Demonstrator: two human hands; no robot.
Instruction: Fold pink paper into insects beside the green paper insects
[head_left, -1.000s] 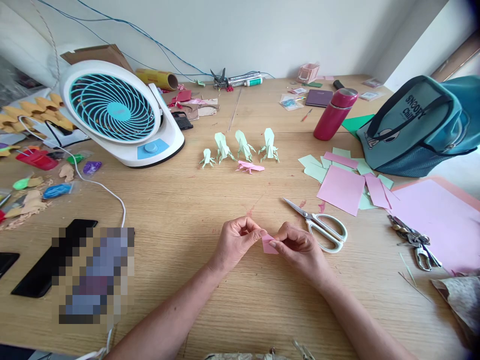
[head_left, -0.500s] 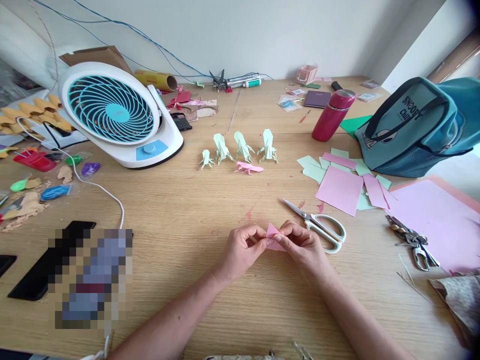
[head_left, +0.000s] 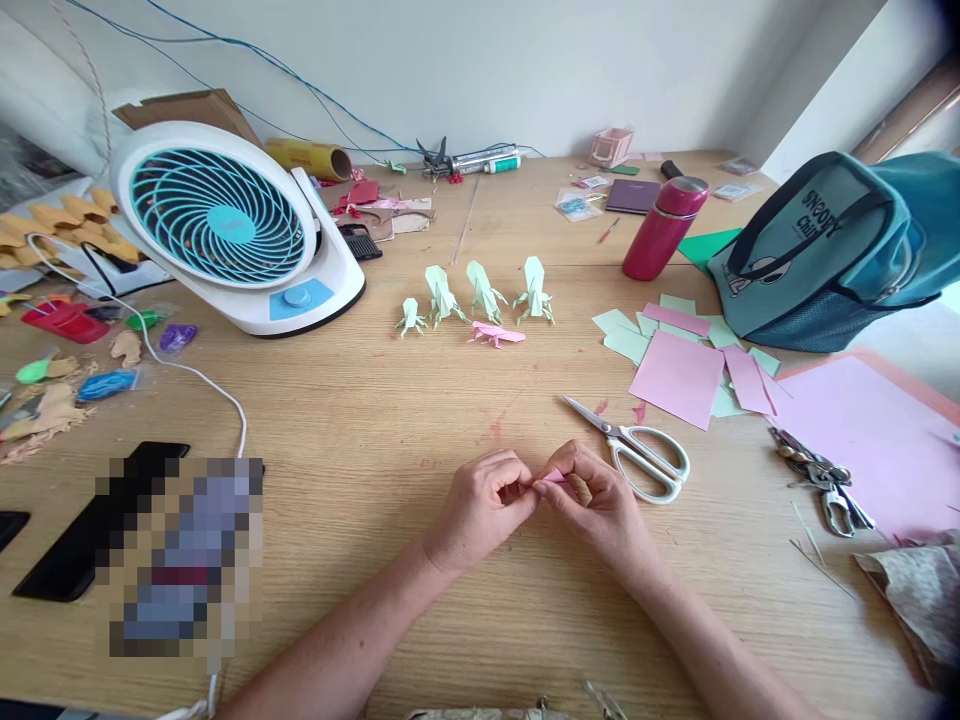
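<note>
A small folded piece of pink paper [head_left: 553, 478] is pinched between my two hands above the wooden table, mostly covered by the fingers. My left hand [head_left: 491, 500] closes on its left end with thumb and forefinger. My right hand [head_left: 592, 498] grips it from the other side, the fingertips of both hands nearly touching. Just beyond my right hand lie white-handled scissors [head_left: 649, 455], blades toward the upper left. Farther back stand several pale green folded-paper insects [head_left: 487, 290], with a pink folded-paper insect [head_left: 496, 334] in front of them.
Pink and green paper pieces [head_left: 679, 378] lie right of centre, near a red flask [head_left: 664, 230] and a teal bag [head_left: 817, 260]. Keys [head_left: 821, 480] rest at right. A white fan [head_left: 225, 230] stands at left; its white cable [head_left: 202, 375] crosses the table. A pixelated patch covers something lower left.
The pink paper has turned and now shows only a thin sliver, where a pointed triangle stood up before. My fingers have drawn closer together around it.
</note>
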